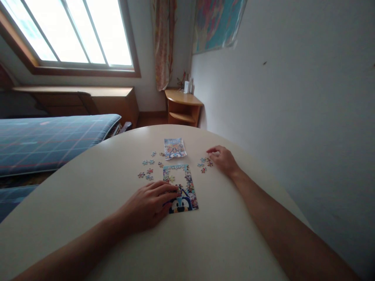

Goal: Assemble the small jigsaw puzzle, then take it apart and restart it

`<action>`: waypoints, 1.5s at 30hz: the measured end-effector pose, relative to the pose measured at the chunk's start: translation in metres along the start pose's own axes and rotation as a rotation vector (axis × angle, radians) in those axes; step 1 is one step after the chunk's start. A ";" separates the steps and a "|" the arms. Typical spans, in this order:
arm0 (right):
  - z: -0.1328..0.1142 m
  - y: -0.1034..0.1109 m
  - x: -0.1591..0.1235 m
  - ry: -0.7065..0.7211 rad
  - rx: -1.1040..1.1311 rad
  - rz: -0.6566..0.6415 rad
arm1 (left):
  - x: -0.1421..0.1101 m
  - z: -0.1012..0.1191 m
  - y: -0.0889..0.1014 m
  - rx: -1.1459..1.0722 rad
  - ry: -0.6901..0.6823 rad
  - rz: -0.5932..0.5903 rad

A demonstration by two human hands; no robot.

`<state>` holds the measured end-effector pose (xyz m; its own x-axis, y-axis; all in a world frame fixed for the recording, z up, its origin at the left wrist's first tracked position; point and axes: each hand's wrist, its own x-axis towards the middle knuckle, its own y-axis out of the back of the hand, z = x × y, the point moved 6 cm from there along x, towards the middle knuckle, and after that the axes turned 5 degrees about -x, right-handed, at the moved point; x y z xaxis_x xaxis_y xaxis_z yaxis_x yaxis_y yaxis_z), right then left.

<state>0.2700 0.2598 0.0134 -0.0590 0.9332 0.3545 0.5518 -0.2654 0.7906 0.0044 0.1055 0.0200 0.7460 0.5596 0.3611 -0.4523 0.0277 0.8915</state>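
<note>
- Puzzle board (pixel 185 203), partly filled, gap toward far end; lies flat, nearest item.
- Left hand (pixel 150 201): fingers loosely extended, slightly parted, over board's left side, likely steadying it; can't tell if a piece is underneath.
- Left loose pieces (pixel 149 171): spread beside board, probably for easy picking.
- Right hand (pixel 223 159): fingers bent, thumb and index close, by right loose pieces (pixel 203 170); grip on anything, can't tell.
- Picture sheet (pixel 175 148): beyond board, face up, presumably for viewing.
</note>
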 end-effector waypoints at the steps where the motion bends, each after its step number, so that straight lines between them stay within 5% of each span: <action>1: 0.000 0.000 0.000 -0.004 0.001 -0.004 | 0.000 0.000 0.000 0.001 0.000 -0.001; 16: -0.006 0.013 0.006 -0.100 0.016 -0.080 | 0.002 0.001 0.001 0.024 -0.025 0.020; 26: -0.019 0.023 -0.006 -0.138 -0.256 -0.508 | 0.003 0.003 0.003 0.029 -0.034 0.028; 39: -0.019 0.017 -0.009 -0.149 -0.250 -0.527 | 0.003 0.004 0.004 0.026 -0.028 0.019; 45: -0.041 0.013 -0.014 0.001 -0.096 -0.612 | 0.003 0.003 0.002 0.019 -0.028 0.013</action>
<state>0.2435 0.2334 0.0393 -0.3424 0.9227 -0.1771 0.3406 0.2975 0.8919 0.0068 0.1047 0.0241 0.7539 0.5361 0.3799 -0.4527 0.0047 0.8917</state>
